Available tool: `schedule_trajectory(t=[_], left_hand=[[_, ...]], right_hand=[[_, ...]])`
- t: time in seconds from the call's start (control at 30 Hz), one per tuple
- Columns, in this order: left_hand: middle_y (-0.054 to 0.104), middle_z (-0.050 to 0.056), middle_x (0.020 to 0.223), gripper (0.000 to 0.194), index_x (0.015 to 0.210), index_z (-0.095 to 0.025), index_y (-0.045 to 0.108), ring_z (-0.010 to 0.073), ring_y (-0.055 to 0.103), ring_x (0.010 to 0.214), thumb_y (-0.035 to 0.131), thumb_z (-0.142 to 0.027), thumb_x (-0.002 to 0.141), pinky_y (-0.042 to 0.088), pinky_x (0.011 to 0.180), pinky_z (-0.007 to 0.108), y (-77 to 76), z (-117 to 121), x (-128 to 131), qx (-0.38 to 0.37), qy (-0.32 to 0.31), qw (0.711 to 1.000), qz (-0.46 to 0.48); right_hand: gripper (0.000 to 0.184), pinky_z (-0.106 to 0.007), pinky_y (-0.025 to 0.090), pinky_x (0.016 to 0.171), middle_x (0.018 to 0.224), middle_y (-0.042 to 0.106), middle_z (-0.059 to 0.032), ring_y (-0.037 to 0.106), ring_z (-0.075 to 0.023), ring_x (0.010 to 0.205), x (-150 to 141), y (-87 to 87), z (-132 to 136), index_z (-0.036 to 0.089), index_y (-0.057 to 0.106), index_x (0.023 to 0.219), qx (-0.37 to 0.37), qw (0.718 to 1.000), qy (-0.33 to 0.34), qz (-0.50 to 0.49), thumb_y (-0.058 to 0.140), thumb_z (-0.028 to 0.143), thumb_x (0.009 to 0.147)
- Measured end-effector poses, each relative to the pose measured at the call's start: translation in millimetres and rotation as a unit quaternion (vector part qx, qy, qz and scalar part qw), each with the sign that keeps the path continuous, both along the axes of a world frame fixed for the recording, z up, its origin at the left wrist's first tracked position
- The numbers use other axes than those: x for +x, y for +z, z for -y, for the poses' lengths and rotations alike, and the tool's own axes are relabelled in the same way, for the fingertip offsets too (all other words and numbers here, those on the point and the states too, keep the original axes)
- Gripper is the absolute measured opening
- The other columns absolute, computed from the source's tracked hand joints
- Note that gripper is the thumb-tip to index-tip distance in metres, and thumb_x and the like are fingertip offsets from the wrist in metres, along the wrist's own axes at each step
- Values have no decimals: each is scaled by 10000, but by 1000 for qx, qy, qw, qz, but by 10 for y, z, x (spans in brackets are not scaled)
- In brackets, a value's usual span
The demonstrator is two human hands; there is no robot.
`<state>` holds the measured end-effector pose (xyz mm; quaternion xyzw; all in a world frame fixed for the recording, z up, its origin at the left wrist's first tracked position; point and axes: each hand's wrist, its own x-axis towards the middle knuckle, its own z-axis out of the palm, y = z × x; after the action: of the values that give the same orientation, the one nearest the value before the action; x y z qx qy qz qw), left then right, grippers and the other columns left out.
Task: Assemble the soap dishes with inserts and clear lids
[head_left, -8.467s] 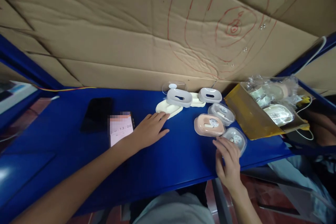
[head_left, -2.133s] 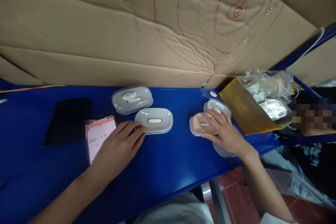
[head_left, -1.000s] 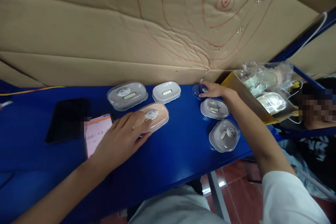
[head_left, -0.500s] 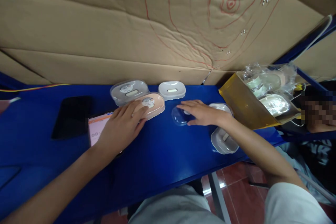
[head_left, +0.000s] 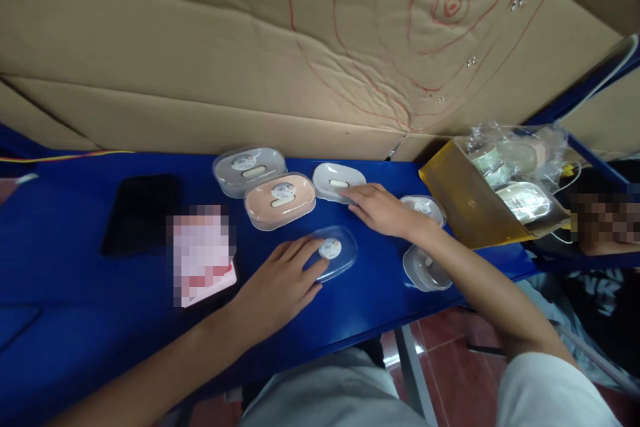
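Observation:
My left hand [head_left: 283,277] has its fingers on the left side of a clear oval lid [head_left: 345,257] with a round sticker, low over the blue table. My right hand [head_left: 383,210] grips the near right edge of a white oval soap box [head_left: 333,175], which has a pale slot-shaped piece in its middle and no lid visible on it. Between the hands and behind the clear lid lies a peach soap box [head_left: 267,207] with a sticker. A grey soap box [head_left: 233,177] under a clear lid stands behind the peach one.
Beyond my right wrist are a white lidded box [head_left: 435,208] and a grey one [head_left: 420,270]. A yellow-brown carton [head_left: 460,200] holds plastic-wrapped pieces. Two phones, one black [head_left: 140,213] and one lit [head_left: 203,253], lie left. Cardboard [head_left: 200,47] backs the table; another person sits right.
My left hand has left the peach box and come to the clear lid, which now lies nearer me. My right hand has gone from that lid to the white box, which has shifted slightly right.

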<state>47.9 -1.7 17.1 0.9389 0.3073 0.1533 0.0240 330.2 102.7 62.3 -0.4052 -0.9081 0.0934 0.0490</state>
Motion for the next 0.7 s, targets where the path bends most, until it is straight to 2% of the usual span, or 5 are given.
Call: schedule_trajectory(t=[0.23, 0.33, 0.4, 0.57, 0.7], left_hand=[[681, 125, 1433, 272, 1194, -209, 687, 306, 622, 1377, 647, -80, 959, 476, 1229, 565, 8, 316, -186, -9, -75, 996, 41], [708, 128, 1379, 183, 1155, -205, 696, 301, 636, 1346, 619, -122, 1011, 416, 1279, 576, 20, 351, -162, 76, -106, 991, 43], [743, 116, 1291, 142, 1117, -208, 707, 291, 665, 1287, 588, -169, 1051, 417, 1278, 562, 11, 348, -130, 133, -121, 983, 28], [762, 74, 1290, 196, 1123, -221, 711, 251, 692, 1243, 534, -158, 1067, 511, 1180, 405, 23, 338, -140, 177, -132, 975, 34], [711, 92, 1441, 376, 1329, -235, 671, 254, 665, 1335, 539, -51, 1029, 500, 1214, 438, 149, 240, -180, 169, -93, 980, 55]], right_hand=[[476, -551, 499, 1258, 1560, 670, -111, 630, -274, 1460, 99, 259, 915, 265, 516, 1629, -61, 996, 11, -70, 528, 343, 1160], [909, -543, 428, 1327, 1728, 485, -133, 434, -308, 1626, -44, 223, 1255, 250, 337, 1734, -60, 995, 37, -75, 775, 557, 1000], [1066, -570, 409, 1336, 1784, 380, -156, 320, -348, 1679, -167, 78, 1447, 233, 278, 1758, -39, 996, 53, -55, 874, 517, 921], [704, -614, 451, 1299, 1690, 529, -145, 372, -358, 1649, -260, -273, 1660, 218, 418, 1690, 57, 997, 13, -57, 698, 270, 1045], [643, -645, 418, 1299, 1671, 540, -129, 363, -352, 1653, -83, -183, 1495, 272, 419, 1664, 93, 989, -35, -113, 641, 287, 1061]])
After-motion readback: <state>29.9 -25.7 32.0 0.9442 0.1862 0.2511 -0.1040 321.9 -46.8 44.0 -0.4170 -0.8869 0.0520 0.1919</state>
